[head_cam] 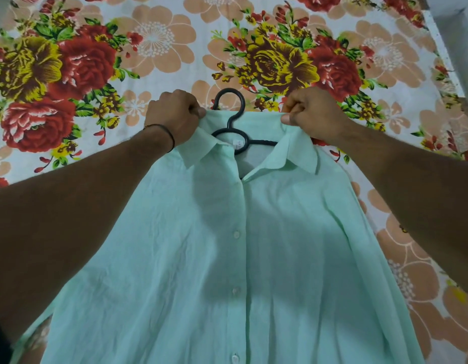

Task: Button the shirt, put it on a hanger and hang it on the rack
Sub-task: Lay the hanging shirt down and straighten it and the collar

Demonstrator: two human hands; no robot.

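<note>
A mint green shirt point(227, 258) lies front up on a flowered bedsheet, its placket buttoned with the collar open at the neck. A black plastic hanger point(229, 119) sits inside the neck, its hook sticking out past the collar and most of its bar hidden under the cloth. My left hand point(172, 115) is closed on the left end of the collar's back edge. My right hand point(310, 112) is closed on the right end of that edge. Both hold the collar taut on either side of the hook.
The flowered bedsheet point(96, 61) covers the whole surface around the shirt. A grey wall or edge point(458, 35) runs along the upper right. A thin black band circles my left wrist. No rack is in view.
</note>
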